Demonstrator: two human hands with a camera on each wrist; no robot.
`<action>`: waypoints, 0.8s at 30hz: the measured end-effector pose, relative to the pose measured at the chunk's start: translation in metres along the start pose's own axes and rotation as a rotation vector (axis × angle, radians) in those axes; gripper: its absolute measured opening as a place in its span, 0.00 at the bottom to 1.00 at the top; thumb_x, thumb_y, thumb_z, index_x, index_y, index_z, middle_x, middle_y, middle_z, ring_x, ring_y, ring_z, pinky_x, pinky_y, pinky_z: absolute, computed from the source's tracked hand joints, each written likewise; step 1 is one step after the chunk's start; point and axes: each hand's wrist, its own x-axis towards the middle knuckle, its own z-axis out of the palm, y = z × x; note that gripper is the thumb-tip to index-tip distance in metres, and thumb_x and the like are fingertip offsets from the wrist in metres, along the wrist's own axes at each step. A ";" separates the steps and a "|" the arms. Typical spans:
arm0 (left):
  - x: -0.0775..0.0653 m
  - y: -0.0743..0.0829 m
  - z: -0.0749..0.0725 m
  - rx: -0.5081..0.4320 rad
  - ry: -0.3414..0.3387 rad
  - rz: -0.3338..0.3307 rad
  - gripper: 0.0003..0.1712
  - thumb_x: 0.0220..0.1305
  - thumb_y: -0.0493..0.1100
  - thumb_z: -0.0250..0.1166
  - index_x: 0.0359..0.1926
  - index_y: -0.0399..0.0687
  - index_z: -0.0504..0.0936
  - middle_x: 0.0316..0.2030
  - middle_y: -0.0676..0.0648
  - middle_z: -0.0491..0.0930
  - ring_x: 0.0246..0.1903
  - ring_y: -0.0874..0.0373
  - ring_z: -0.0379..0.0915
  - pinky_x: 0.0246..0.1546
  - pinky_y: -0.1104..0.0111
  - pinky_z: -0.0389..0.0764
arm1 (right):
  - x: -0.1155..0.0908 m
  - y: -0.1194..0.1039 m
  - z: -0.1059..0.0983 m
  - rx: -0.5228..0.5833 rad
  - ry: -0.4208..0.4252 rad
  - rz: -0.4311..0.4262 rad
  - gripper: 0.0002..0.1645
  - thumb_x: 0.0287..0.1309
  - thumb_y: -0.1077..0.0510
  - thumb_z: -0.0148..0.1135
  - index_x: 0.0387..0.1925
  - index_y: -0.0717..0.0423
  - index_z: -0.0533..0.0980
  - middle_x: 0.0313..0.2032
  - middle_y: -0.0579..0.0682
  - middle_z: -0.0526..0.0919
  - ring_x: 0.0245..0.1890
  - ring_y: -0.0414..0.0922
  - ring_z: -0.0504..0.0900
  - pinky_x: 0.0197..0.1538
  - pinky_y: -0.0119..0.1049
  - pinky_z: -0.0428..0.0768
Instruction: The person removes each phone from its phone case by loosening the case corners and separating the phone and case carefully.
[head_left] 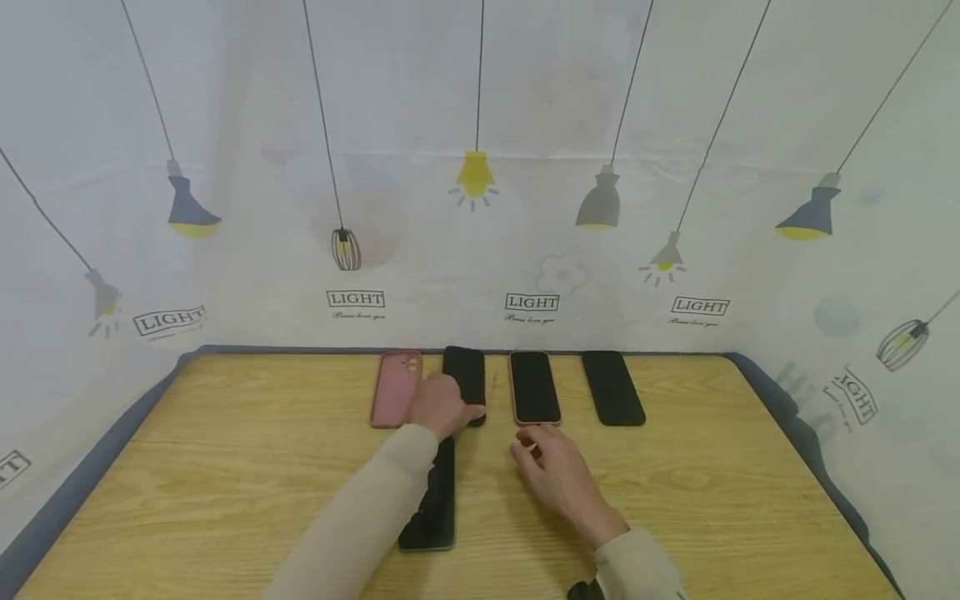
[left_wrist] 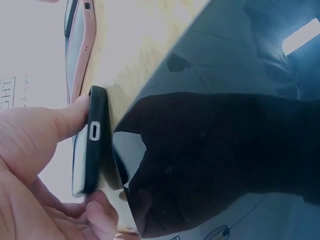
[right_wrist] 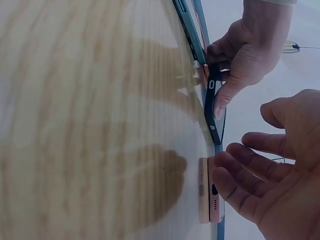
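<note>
In the head view my left hand [head_left: 438,407] reaches to the back row and grips a black-cased phone [head_left: 465,373] by its near end. The left wrist view shows the thumb and fingers at opposite sides of that phone [left_wrist: 93,145], whose charging port faces the camera. My right hand [head_left: 558,473] holds nothing, its fingers loosely bent just in front of a phone in a pink case [head_left: 534,387]. Seen from the right wrist, the right hand [right_wrist: 272,175] hovers beside the pink case [right_wrist: 215,205]; whether it touches is unclear.
A pink phone case [head_left: 392,392] lies left of the gripped phone. To the far right is another black phone or case [head_left: 613,387]. A larger dark glossy device [head_left: 435,512] lies under the left forearm on the wooden table [head_left: 712,483]. Behind hangs a lamp-printed cloth [head_left: 420,108].
</note>
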 end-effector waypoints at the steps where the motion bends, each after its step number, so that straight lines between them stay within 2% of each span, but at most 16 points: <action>1: 0.000 0.000 -0.001 -0.022 -0.001 0.009 0.29 0.58 0.62 0.76 0.30 0.38 0.83 0.30 0.43 0.80 0.25 0.52 0.76 0.25 0.62 0.79 | 0.000 0.001 0.000 0.004 -0.001 0.002 0.09 0.70 0.61 0.64 0.45 0.63 0.83 0.41 0.55 0.85 0.36 0.47 0.85 0.42 0.43 0.86; 5: 0.004 0.000 0.000 -0.109 -0.022 0.009 0.23 0.64 0.55 0.73 0.22 0.44 0.78 0.22 0.48 0.74 0.22 0.54 0.71 0.24 0.65 0.73 | 0.001 0.002 -0.003 0.028 -0.005 0.008 0.09 0.70 0.61 0.64 0.46 0.62 0.83 0.40 0.54 0.85 0.35 0.46 0.84 0.41 0.41 0.86; 9: 0.007 0.000 -0.005 -0.236 -0.073 -0.009 0.21 0.73 0.46 0.60 0.22 0.42 0.74 0.23 0.47 0.73 0.22 0.54 0.69 0.26 0.65 0.71 | 0.003 0.003 -0.006 0.038 0.000 0.022 0.10 0.71 0.61 0.63 0.48 0.62 0.84 0.39 0.52 0.84 0.35 0.44 0.83 0.40 0.39 0.85; 11: 0.006 -0.001 -0.009 -0.312 -0.109 -0.035 0.18 0.75 0.44 0.55 0.30 0.38 0.78 0.28 0.44 0.75 0.22 0.54 0.70 0.28 0.65 0.73 | 0.005 0.002 -0.007 0.037 0.006 0.030 0.10 0.71 0.61 0.63 0.48 0.61 0.84 0.39 0.51 0.84 0.35 0.44 0.82 0.40 0.39 0.85; 13: 0.004 -0.002 -0.013 -0.386 -0.134 -0.065 0.17 0.75 0.44 0.54 0.47 0.33 0.79 0.37 0.41 0.79 0.21 0.55 0.74 0.32 0.65 0.78 | 0.006 0.002 -0.008 0.038 0.011 0.036 0.10 0.71 0.60 0.63 0.47 0.61 0.84 0.39 0.51 0.84 0.35 0.44 0.82 0.40 0.39 0.85; 15: 0.001 -0.004 -0.015 -0.425 -0.152 -0.084 0.24 0.76 0.45 0.54 0.62 0.31 0.74 0.45 0.38 0.80 0.20 0.56 0.77 0.39 0.63 0.83 | 0.007 0.002 -0.008 0.037 0.014 0.032 0.09 0.71 0.61 0.63 0.47 0.61 0.84 0.39 0.51 0.84 0.35 0.45 0.82 0.40 0.40 0.85; 17: -0.003 -0.006 -0.016 -0.449 -0.161 -0.082 0.30 0.77 0.45 0.56 0.71 0.31 0.67 0.54 0.35 0.79 0.20 0.57 0.80 0.51 0.59 0.84 | 0.008 0.002 -0.009 0.042 0.012 0.033 0.09 0.71 0.61 0.63 0.46 0.61 0.84 0.39 0.51 0.84 0.36 0.45 0.82 0.40 0.40 0.85; 19: -0.010 -0.007 -0.017 -0.463 -0.165 -0.066 0.30 0.77 0.46 0.57 0.71 0.30 0.67 0.57 0.33 0.79 0.20 0.57 0.82 0.59 0.54 0.81 | 0.008 0.002 -0.009 0.041 0.006 0.035 0.09 0.71 0.60 0.63 0.46 0.61 0.84 0.39 0.51 0.84 0.36 0.45 0.83 0.40 0.40 0.85; 21: -0.017 -0.009 -0.019 -0.494 -0.162 -0.039 0.25 0.78 0.45 0.58 0.66 0.31 0.72 0.56 0.34 0.80 0.21 0.57 0.83 0.60 0.52 0.81 | 0.009 0.003 -0.008 0.047 0.002 0.040 0.10 0.71 0.60 0.63 0.47 0.61 0.84 0.39 0.51 0.85 0.37 0.45 0.83 0.41 0.40 0.85; 24: -0.029 -0.012 -0.022 -0.551 -0.150 -0.001 0.15 0.78 0.44 0.59 0.52 0.34 0.78 0.44 0.38 0.82 0.22 0.56 0.84 0.51 0.54 0.86 | 0.009 0.004 -0.008 0.054 -0.002 0.036 0.09 0.71 0.61 0.62 0.47 0.61 0.84 0.39 0.51 0.85 0.37 0.45 0.83 0.41 0.40 0.85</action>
